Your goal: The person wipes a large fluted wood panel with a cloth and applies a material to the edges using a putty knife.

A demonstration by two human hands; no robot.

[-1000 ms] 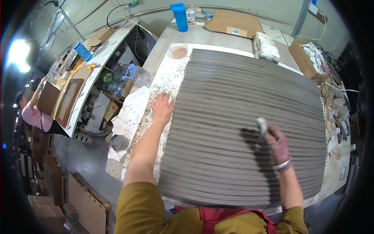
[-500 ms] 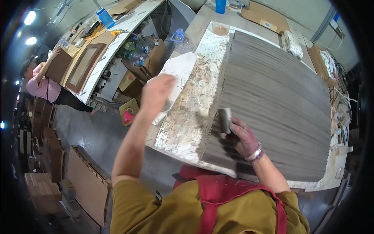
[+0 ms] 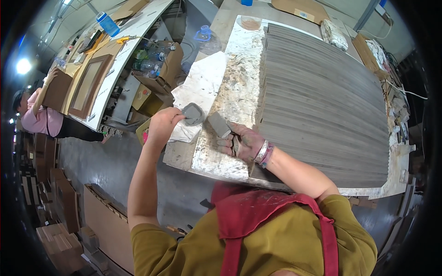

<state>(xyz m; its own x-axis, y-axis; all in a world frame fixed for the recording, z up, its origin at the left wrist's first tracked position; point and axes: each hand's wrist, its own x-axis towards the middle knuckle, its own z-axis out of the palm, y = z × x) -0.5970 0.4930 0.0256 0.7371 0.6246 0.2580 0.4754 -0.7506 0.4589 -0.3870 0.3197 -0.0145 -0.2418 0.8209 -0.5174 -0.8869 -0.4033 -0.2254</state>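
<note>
In my right hand [image 3: 247, 142], which wears a stained pinkish glove, is a grey rectangular block [image 3: 219, 124], held out to the left over the paint-spattered white strip [image 3: 230, 99] of the table. My bare left hand [image 3: 165, 122] has its fingers pinched at the near-left rim of a small grey dish [image 3: 193, 114] with rounded corners. That dish is at the white cloth [image 3: 201, 78] along the table's left edge. Right of the strip lies a large panel [image 3: 322, 106] with grey-brown streaks.
A clear bottle with a blue cap [image 3: 205, 34] stands beyond the cloth. Across the aisle, a person in a pink top [image 3: 40, 112] holds a brown board at another bench [image 3: 94, 120]. Cardboard pieces [image 3: 108, 221] lean at lower left. A wrapped white bundle [image 3: 334, 35] lies behind the panel.
My right hand has moved left off the panel with the block, toward the dish. The left hand has come down to the dish's rim. The whole view has shifted slightly.
</note>
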